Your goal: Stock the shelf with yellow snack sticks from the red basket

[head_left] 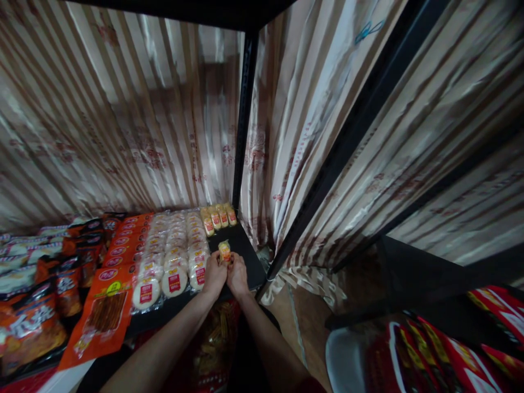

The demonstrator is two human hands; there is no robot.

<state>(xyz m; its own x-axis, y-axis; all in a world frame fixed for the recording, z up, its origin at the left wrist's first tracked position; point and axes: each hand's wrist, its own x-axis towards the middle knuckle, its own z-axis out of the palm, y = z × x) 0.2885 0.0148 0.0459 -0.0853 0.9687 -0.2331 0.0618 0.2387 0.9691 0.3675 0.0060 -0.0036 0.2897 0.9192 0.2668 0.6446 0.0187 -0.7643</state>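
1. The left hand [215, 271] and right hand [237, 274] meet over the black shelf [250, 250], fingers of both grasping one small yellow packet [224, 251] by its lower part
2. That packet stands roughly upright in front of the hands, near the shelf's right end and apart from the other goods
3. Behind it, a row of similar small packets [215, 218] lines the back corner, by the dark metal post [245, 120]
4. Just left of the left hand, clear-wrapped round white crackers [174, 280] with red labels lie in overlapping columns
5. Farther left come flat orange packs [109, 303], then puffy orange-and-black bags [35, 322]
6. A striped, creased curtain [135, 103] hangs behind the shelf
7. At lower right, red packages [446, 355] sit near a pale tub [347, 355], partly in shadow
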